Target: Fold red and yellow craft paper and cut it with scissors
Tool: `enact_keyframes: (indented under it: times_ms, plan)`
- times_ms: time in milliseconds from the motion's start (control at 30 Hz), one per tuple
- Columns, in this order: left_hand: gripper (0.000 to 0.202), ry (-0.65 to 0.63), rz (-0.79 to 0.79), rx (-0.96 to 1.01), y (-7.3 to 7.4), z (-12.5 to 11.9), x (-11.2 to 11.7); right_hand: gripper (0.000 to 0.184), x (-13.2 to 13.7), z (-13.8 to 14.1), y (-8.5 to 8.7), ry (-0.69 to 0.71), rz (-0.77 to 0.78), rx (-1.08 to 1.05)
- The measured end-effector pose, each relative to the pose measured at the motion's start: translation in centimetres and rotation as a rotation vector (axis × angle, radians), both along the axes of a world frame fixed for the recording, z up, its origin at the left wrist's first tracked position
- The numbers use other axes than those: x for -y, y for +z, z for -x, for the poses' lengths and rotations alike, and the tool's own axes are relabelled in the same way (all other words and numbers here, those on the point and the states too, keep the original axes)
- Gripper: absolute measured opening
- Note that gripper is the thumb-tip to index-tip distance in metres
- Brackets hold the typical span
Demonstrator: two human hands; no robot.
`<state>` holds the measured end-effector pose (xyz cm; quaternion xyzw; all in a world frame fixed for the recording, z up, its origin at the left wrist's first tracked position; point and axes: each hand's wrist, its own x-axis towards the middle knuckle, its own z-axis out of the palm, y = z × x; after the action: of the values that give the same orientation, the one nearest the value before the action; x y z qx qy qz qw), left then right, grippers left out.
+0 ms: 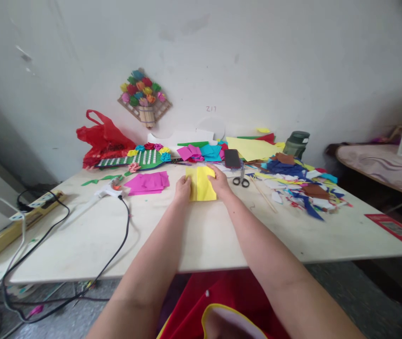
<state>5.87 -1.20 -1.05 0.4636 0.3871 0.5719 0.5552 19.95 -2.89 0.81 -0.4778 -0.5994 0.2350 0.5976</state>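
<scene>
A yellow sheet of paper [205, 186] with a crease down its middle is held just over the front half of the white table [208, 235]. My left hand [183, 189] grips its left edge, and my right hand [219, 179] has hold of the upper right edge. To the left lies a stack of magenta paper pieces [149, 182]. Black-handled scissors [241, 181] rest right of my right hand, with a thin wooden stick [264, 195] beside them.
A glue gun [110, 189] with its black cord [129, 221] and a power strip [17, 228] occupy the left side. Paper scraps [303, 183], a phone [232, 159] and a green bottle [296, 144] stand right. A red bag [103, 139] sits back left.
</scene>
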Motion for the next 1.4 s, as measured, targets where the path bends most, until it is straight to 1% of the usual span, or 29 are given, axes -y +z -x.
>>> enact_keyframes:
  times_ms: [33, 200, 300, 367, 500, 567, 633, 767, 833, 933, 1067, 1200, 1267, 1400]
  plan:
    - [0.022, -0.01, 0.005, -0.016, 0.2, -0.1, 0.3, 0.053, 0.0, 0.1, 0.0, 0.023, 0.002, -0.025]
    - [0.034, -0.204, 0.057, 0.055, 1.5, -0.4, 2.0, 0.056, 0.2, 0.3, 0.0, 0.103, -0.047, -0.094]
    - [0.037, -0.26, 0.09, 0.098, 1.8, -0.4, 2.4, 0.059, 0.2, 0.3, -0.2, 0.133, -0.058, -0.143]
    - [0.039, -0.286, 0.11, 0.121, 1.7, -0.4, 2.4, 0.058, 0.0, 0.3, -0.4, 0.163, -0.022, -0.214]
    - [0.04, -0.369, 0.138, 0.126, 1.4, -0.1, 2.1, 0.053, -0.5, 0.3, -0.8, 0.199, 0.113, -0.385]
    - [0.04, -0.386, 0.146, 0.139, 1.3, 0.0, 2.0, 0.051, -0.6, 0.4, -0.8, 0.184, 0.172, -0.439]
    - [0.04, -0.376, 0.152, 0.159, 1.2, 0.1, 1.9, 0.049, -0.6, 0.4, -0.6, 0.163, 0.215, -0.476]
    - [0.038, -0.346, 0.136, 0.16, 0.8, 0.0, 1.6, 0.048, -0.3, 0.4, -0.3, 0.179, 0.236, -0.504]
    - [0.036, -0.298, 0.126, 0.15, 0.7, -0.1, 1.4, 0.049, -0.1, 0.5, -0.2, 0.174, 0.22, -0.462]
    - [0.034, -0.242, 0.139, 0.123, 0.6, -0.4, 1.3, 0.056, 0.4, 1.0, -0.1, 0.126, 0.212, -0.33]
    - [0.032, -0.265, 0.115, 0.084, 0.8, -0.9, 1.8, 0.069, 0.9, 1.8, 0.2, 0.062, 0.171, -0.115]
    - [0.031, -0.256, 0.083, 0.096, 1.4, -0.9, 2.5, 0.079, 0.9, 2.0, 0.2, 0.061, 0.171, 0.031]
    - [0.028, -0.256, 0.098, 0.105, 1.6, -0.9, 2.6, 0.08, 0.9, 1.8, 0.2, 0.061, 0.19, 0.081]
    - [0.029, -0.253, 0.12, 0.15, 1.5, -0.9, 2.2, 0.071, 1.1, 1.5, 0.3, 0.098, 0.171, 0.168]
